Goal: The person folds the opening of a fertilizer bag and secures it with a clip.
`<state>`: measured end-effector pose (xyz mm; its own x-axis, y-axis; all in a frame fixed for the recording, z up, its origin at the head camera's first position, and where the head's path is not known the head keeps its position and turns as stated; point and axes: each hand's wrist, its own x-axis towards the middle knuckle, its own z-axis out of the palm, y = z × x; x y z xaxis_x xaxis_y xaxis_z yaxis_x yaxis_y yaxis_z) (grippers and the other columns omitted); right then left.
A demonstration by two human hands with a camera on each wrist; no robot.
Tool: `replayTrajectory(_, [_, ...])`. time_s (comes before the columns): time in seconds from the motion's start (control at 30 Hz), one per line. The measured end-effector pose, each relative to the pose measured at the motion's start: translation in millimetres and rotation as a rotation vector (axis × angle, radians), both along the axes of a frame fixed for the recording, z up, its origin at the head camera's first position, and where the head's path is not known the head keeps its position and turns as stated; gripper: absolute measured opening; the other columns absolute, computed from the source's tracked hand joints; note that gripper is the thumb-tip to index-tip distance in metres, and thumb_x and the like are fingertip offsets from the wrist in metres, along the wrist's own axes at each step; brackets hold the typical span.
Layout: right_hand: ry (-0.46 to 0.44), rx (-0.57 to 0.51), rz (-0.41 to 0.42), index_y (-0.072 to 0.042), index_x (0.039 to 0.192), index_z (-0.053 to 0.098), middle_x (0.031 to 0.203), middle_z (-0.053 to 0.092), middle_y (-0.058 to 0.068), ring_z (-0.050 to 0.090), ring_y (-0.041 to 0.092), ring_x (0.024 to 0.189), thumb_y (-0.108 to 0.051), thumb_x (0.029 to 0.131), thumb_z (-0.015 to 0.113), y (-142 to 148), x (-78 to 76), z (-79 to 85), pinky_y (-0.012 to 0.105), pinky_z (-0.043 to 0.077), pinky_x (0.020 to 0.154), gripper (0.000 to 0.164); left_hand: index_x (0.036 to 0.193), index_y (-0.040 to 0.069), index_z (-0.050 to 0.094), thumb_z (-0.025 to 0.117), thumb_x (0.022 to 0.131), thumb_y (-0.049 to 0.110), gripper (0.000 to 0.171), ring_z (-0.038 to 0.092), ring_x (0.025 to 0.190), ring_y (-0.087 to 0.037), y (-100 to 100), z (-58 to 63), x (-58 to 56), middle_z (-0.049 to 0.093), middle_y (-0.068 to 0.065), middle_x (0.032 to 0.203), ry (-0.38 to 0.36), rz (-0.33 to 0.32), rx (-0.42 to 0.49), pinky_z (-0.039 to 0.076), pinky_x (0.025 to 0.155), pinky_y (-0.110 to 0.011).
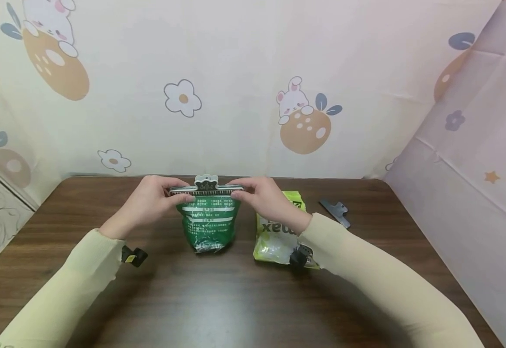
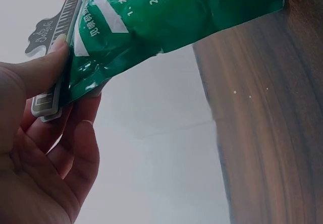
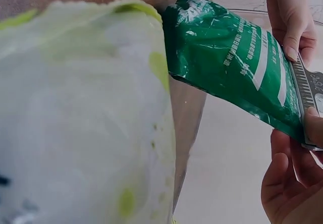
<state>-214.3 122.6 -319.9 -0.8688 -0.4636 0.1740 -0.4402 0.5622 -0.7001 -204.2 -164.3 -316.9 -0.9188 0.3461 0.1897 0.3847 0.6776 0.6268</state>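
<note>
A green foil bag [image 1: 209,223] with white printing stands upright on the table. Across its top edge sits a wide metal bag clip [image 1: 206,186] with a scalloped, lettered tab. My left hand [image 1: 150,198] pinches the clip's left end, thumb in front and fingers behind, as the left wrist view shows on the clip [image 2: 60,47]. At the opposite end, my right hand [image 1: 270,200] grips the clip between thumb and fingers. In the right wrist view the green bag [image 3: 227,57] hangs between both hands, its bottom crumpled.
A yellow-green and white bag [image 1: 274,239] lies right of the green one, partly under my right wrist. Farther right, a second grey clip [image 1: 337,211] lies on the dark wooden table [image 1: 209,304]. A patterned curtain [image 1: 235,96] hangs behind the table's back edge.
</note>
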Motion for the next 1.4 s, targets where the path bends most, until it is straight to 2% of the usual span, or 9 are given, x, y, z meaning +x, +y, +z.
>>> replayTrajectory(0.33, [-0.043, 0.001, -0.039, -0.018, 0.127, 0.070, 0.123, 0.067, -0.003, 0.061, 0.011, 0.105, -0.030, 0.097, 0.068, -5, -7.9, 2.3, 0.036, 0.049, 0.091, 0.032, 0.101, 0.018, 0.076, 0.076, 0.089, 0.038, 0.023, 0.052, 0.060, -0.019, -3, -5.9, -8.9, 0.070, 0.004, 0.083, -0.002, 0.013, 0.034, 0.042, 0.052, -0.033])
replayTrajectory(0.63, [-0.035, 0.003, -0.056, -0.017, 0.125, 0.070, 0.122, 0.068, -0.002, 0.060, 0.011, 0.108, -0.028, 0.096, 0.069, -10, -16.5, -0.8, 0.035, 0.048, 0.094, 0.032, 0.102, 0.014, 0.076, 0.075, 0.091, 0.034, 0.023, 0.055, 0.068, -0.021, -4, -8.1, -15.5, 0.072, 0.000, 0.092, -0.007, 0.004, 0.047, 0.044, 0.056, -0.034])
replayTrajectory(0.97, [-0.048, 0.016, -0.077, -0.017, 0.126, 0.070, 0.127, 0.066, -0.002, 0.059, 0.011, 0.114, -0.028, 0.096, 0.069, -11, -20.7, -2.6, 0.035, 0.047, 0.097, 0.032, 0.104, 0.013, 0.075, 0.074, 0.091, 0.036, 0.027, 0.054, 0.070, -0.021, -4, -11.6, -18.4, 0.071, -0.001, 0.092, -0.010, 0.019, 0.037, 0.044, 0.058, -0.035])
replayTrajectory(1.1, [-0.048, 0.007, -0.067, -0.015, 0.123, 0.071, 0.125, 0.067, 0.000, 0.061, 0.013, 0.110, -0.025, 0.096, 0.069, -12, -22.4, -5.8, 0.036, 0.048, 0.095, 0.029, 0.104, 0.012, 0.075, 0.074, 0.091, 0.035, 0.027, 0.053, 0.073, -0.022, -3, -14.1, -20.8, 0.070, -0.001, 0.090, -0.035, 0.030, 0.030, 0.044, 0.061, -0.035])
replayTrajectory(1.23, [-0.051, 0.062, -0.060, -0.015, 0.122, 0.072, 0.119, 0.069, 0.000, 0.061, 0.014, 0.101, -0.023, 0.095, 0.070, -13, -22.6, -12.7, 0.035, 0.049, 0.089, 0.028, 0.106, 0.012, 0.075, 0.075, 0.090, 0.034, 0.028, 0.055, 0.078, -0.022, -4, -19.2, -21.2, 0.070, -0.001, 0.089, -0.075, 0.032, 0.001, 0.045, 0.067, -0.036])
replayTrajectory(1.4, [-0.073, 0.137, -0.075, -0.017, 0.124, 0.070, 0.115, 0.068, -0.001, 0.059, 0.015, 0.102, -0.026, 0.095, 0.071, -14, -21.0, -20.3, 0.037, 0.048, 0.091, 0.031, 0.107, 0.012, 0.075, 0.077, 0.089, 0.033, 0.027, 0.057, 0.077, -0.022, -6, -26.9, -19.8, 0.071, 0.000, 0.089, -0.081, 0.031, -0.013, 0.047, 0.068, -0.036])
